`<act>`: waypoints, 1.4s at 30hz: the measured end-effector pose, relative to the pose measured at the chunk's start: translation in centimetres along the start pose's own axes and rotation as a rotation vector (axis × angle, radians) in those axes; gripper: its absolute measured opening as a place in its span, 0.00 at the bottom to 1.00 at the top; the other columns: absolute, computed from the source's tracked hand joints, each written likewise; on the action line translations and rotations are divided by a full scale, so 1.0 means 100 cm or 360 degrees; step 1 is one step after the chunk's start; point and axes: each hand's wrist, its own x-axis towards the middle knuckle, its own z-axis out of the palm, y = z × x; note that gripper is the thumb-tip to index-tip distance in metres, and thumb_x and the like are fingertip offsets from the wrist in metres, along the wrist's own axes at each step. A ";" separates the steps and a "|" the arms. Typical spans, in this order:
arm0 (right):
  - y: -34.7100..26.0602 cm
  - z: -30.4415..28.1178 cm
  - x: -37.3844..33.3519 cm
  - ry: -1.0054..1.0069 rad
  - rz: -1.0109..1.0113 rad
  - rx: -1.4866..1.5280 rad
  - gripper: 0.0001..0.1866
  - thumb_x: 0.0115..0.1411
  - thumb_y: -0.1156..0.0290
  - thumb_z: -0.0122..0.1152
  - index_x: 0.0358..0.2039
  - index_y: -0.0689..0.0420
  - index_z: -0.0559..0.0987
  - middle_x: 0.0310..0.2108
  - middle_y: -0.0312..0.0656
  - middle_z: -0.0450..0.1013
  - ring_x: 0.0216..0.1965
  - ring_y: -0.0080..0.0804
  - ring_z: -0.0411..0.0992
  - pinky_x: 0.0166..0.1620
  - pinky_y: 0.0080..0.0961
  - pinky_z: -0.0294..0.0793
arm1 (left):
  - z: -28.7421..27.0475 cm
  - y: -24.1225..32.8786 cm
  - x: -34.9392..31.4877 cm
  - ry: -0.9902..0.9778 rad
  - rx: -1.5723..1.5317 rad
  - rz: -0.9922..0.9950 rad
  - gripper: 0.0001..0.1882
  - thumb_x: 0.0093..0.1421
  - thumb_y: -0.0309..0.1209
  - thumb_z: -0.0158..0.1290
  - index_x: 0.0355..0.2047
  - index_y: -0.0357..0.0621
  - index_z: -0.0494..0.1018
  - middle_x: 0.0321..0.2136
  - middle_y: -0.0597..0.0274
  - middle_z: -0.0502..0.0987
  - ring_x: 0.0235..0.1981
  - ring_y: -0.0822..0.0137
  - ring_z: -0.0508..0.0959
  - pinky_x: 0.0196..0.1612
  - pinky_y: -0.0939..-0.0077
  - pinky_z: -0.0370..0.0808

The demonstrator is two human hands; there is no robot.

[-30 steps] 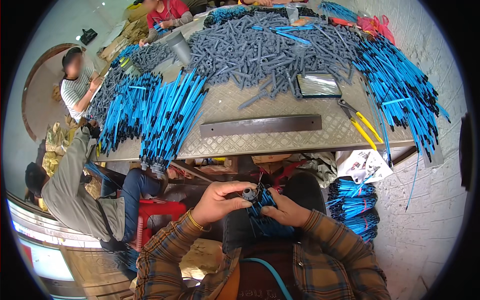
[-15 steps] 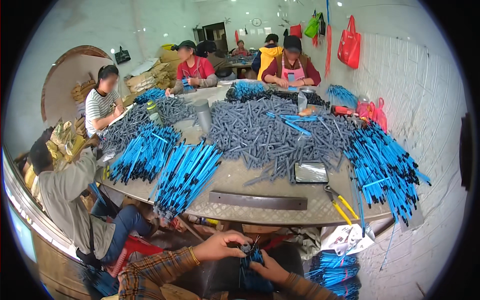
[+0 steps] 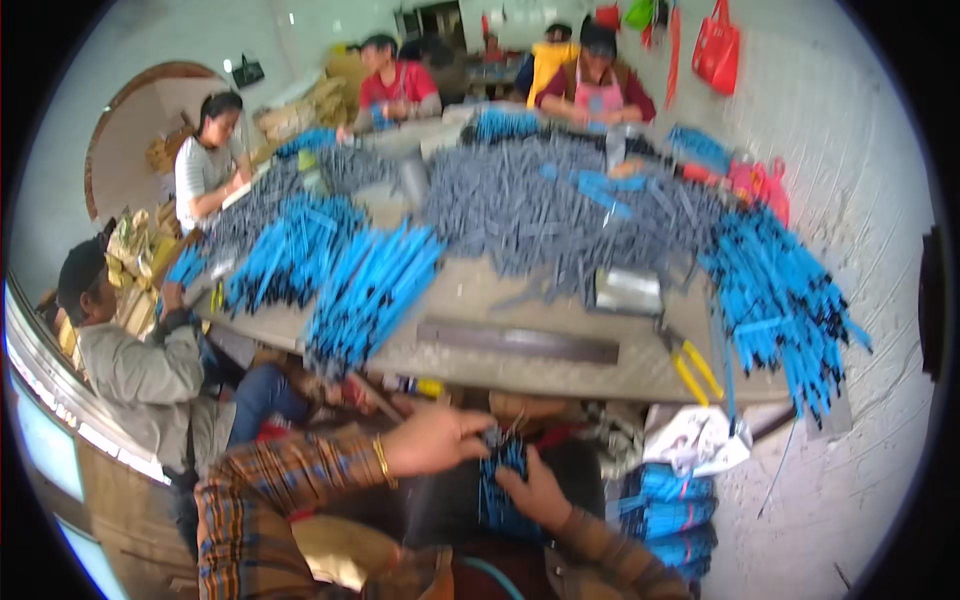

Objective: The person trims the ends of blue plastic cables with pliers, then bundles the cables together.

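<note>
My left hand (image 3: 432,441) and my right hand (image 3: 535,489) meet in my lap below the table edge, both closed on a bundle of blue sticks (image 3: 497,488). The left hand pinches a small grey sleeve (image 3: 493,437) at the bundle's top. The right hand grips the bundle from the side, lower down. My sleeves are plaid, and a gold bangle (image 3: 382,461) circles the left wrist. The picture is motion-blurred.
The metal table (image 3: 560,365) carries heaps of blue sticks (image 3: 368,290), a big pile of grey sleeves (image 3: 545,215), a flat metal bar (image 3: 517,341), yellow-handled pliers (image 3: 688,362) and a small tray (image 3: 627,291). Several people sit around it. More blue bundles (image 3: 668,510) lie on the floor at right.
The view has tilted up, showing more of the room and the people. My hands stay together on the bundle, the left now reaching over its top.
</note>
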 end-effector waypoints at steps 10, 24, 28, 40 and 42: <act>-0.008 0.007 -0.016 0.0204 -0.0138 0.0194 0.21 0.60 0.55 0.50 0.42 0.61 0.63 0.27 0.48 0.69 0.29 0.39 0.70 0.35 0.31 0.69 | 0.011 0.015 -0.007 0.0093 -0.0621 -0.0336 0.14 0.51 0.25 0.59 0.38 0.36 0.73 0.29 0.62 0.76 0.31 0.75 0.73 0.37 0.80 0.71; 0.006 -0.013 0.014 -0.0471 -0.0226 0.0159 0.22 0.61 0.54 0.48 0.45 0.59 0.62 0.30 0.44 0.67 0.31 0.27 0.65 0.37 0.27 0.67 | -0.012 -0.001 -0.001 -0.0034 -0.0583 0.0129 0.15 0.50 0.25 0.59 0.40 0.38 0.72 0.29 0.62 0.76 0.31 0.73 0.75 0.36 0.79 0.71; 0.002 -0.004 0.008 -0.0305 -0.0057 -0.0018 0.23 0.59 0.57 0.51 0.48 0.59 0.61 0.34 0.52 0.68 0.38 0.37 0.70 0.41 0.32 0.68 | -0.011 -0.002 -0.005 -0.0092 -0.0471 0.0017 0.15 0.51 0.28 0.58 0.40 0.41 0.72 0.28 0.60 0.75 0.30 0.71 0.75 0.36 0.79 0.71; -0.009 0.013 -0.023 -0.0039 0.0161 -0.0048 0.20 0.58 0.60 0.49 0.46 0.58 0.63 0.34 0.55 0.69 0.39 0.48 0.70 0.41 0.36 0.68 | 0.014 0.018 -0.021 0.0182 -0.0269 -0.0100 0.12 0.51 0.30 0.58 0.37 0.42 0.75 0.24 0.62 0.76 0.28 0.78 0.74 0.33 0.81 0.71; -0.014 0.002 0.006 -0.0011 0.0069 -0.0039 0.21 0.58 0.57 0.49 0.46 0.57 0.62 0.35 0.57 0.69 0.40 0.53 0.70 0.41 0.38 0.69 | -0.007 0.010 0.003 0.0195 -0.0280 -0.0080 0.12 0.51 0.29 0.58 0.37 0.41 0.75 0.24 0.62 0.76 0.29 0.78 0.74 0.33 0.81 0.71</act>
